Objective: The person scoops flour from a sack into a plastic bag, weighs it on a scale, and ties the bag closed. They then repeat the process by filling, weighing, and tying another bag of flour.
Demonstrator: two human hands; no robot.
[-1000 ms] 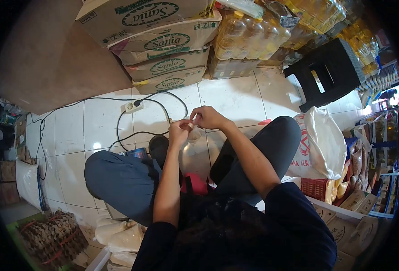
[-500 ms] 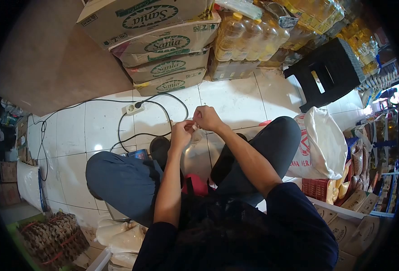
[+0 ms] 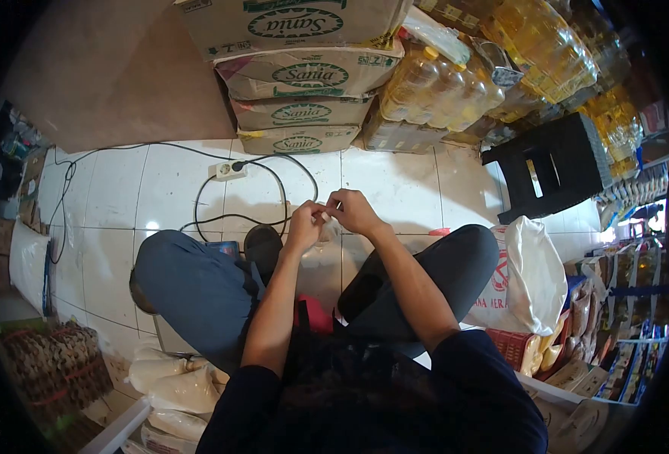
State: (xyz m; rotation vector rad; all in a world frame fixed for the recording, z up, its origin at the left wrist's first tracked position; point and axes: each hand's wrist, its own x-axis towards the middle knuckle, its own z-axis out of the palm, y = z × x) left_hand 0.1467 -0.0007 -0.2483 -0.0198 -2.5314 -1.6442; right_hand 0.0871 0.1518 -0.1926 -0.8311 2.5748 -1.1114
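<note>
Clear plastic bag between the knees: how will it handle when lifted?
Likely floppy: the clear plastic bag is thin film, pinched by left hand and right hand. Its full body suggests weight; it would probably sag.

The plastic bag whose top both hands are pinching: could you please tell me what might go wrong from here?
1. The left hand and right hand grip only the top of the plastic bag; if that grip slips, the contents might spill onto the floor tiles.
2. The power strip and its black cable lie on the tiles just beyond the bag, so a spill could reach them.
</note>
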